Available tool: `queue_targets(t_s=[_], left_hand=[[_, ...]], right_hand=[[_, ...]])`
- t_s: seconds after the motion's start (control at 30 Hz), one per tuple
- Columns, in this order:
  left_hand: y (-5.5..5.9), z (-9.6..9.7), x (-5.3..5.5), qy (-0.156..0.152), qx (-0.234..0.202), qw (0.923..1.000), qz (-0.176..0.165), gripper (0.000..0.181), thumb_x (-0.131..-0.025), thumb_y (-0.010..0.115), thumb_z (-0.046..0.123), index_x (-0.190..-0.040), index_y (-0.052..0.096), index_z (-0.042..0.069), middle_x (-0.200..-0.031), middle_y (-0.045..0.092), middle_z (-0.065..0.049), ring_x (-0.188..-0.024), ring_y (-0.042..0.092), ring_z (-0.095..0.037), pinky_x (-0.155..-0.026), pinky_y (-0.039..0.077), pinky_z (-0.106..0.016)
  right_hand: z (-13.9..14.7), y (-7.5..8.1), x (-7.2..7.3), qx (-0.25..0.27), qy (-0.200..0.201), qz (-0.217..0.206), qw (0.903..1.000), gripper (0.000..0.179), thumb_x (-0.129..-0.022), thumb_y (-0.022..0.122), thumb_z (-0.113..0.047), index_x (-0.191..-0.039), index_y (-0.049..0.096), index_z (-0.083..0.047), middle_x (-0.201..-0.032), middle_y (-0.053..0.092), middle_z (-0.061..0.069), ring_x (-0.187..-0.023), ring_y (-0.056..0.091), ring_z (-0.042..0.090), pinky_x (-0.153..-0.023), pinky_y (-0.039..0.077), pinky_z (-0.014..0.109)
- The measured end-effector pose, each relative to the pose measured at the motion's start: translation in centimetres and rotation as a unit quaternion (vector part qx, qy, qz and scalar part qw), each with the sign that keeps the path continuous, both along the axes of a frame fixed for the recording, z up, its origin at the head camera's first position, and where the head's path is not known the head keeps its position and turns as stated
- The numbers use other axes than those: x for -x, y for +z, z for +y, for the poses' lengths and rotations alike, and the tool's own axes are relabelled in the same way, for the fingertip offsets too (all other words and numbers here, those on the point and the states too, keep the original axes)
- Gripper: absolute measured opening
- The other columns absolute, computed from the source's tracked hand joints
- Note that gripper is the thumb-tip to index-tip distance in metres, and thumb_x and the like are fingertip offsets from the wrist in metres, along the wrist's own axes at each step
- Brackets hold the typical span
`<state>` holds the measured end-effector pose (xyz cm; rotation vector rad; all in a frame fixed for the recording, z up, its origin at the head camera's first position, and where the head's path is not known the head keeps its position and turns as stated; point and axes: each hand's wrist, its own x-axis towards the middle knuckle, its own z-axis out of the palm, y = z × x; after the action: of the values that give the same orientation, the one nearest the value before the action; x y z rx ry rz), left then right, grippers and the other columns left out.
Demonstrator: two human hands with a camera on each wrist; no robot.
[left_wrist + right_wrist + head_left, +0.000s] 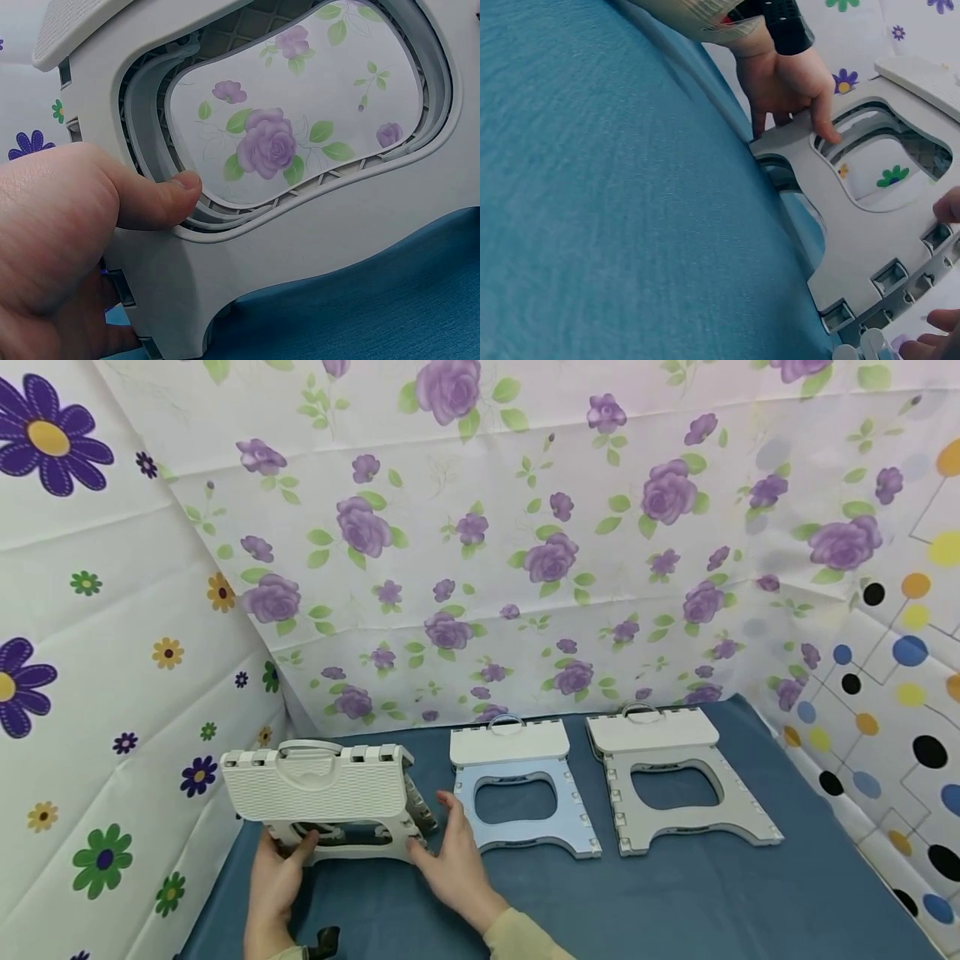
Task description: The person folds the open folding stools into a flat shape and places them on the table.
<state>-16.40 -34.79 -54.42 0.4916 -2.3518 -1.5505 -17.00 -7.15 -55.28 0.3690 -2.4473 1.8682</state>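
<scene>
A white folding step stool (318,785) stands partly unfolded at the left of the table, its rear leg panel showing behind the front one. My left hand (273,881) grips its left side; in the left wrist view the thumb (161,201) lies over the frame into the oval opening, with the other fingers behind the edge. On the opposite side my right hand (459,864) has its thumb against the front panel's edge and its fingers spread away from the stool. That thumb (948,205) also shows in the right wrist view.
A blue-and-white folding stool (517,839) lies folded flat just right of my right hand. Farther right lies a folded grey-white stool (682,820). Blue cloth (570,910) covers the table. Flower-printed sheets (480,602) and a dotted sheet (907,735) enclose it.
</scene>
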Motion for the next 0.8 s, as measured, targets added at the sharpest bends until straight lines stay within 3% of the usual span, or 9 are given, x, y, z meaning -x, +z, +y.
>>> queue_targets(t_s=[0.27, 0.6, 0.8], left_hand=[[-0.3, 0.0, 0.0, -0.020, -0.002, 0.9998, 0.008, 0.065, -0.108, 0.065, 0.010, -0.160, 0.028, -0.005, -0.155, 0.039, -0.037, -0.147, 0.036, -0.053, -0.116, 0.030, -0.072], [-0.1, -0.3, 0.0, -0.038, -0.010, 0.9992, 0.001, 0.071, -0.110, 0.061, 0.008, -0.164, 0.017, -0.004, -0.160, 0.031, -0.038, -0.151, 0.028, -0.055, -0.118, 0.026, -0.073], [0.0, -0.4, 0.1, -0.027, -0.007, 0.9996, 0.003, 0.070, -0.108, 0.065, 0.008, -0.163, 0.024, -0.004, -0.158, 0.036, -0.037, -0.149, 0.034, -0.053, -0.117, 0.029, -0.071]], right_hand=[[0.6, -0.2, 0.4, -0.021, 0.049, -0.004, 0.9986, 0.082, -0.103, 0.071, -0.048, -0.165, 0.034, -0.009, -0.162, 0.048, 0.012, -0.147, 0.049, 0.032, -0.116, 0.043, 0.055], [0.4, -0.9, 0.8, -0.074, 0.045, 0.025, 0.9959, 0.070, -0.107, 0.069, -0.038, -0.162, 0.042, -0.004, -0.158, 0.051, 0.013, -0.144, 0.051, 0.032, -0.114, 0.045, 0.053], [0.2, -0.8, 1.2, -0.084, 0.039, 0.027, 0.9953, 0.059, -0.105, 0.072, -0.030, -0.155, 0.051, -0.007, -0.146, 0.061, 0.009, -0.131, 0.061, 0.026, -0.106, 0.052, 0.048]])
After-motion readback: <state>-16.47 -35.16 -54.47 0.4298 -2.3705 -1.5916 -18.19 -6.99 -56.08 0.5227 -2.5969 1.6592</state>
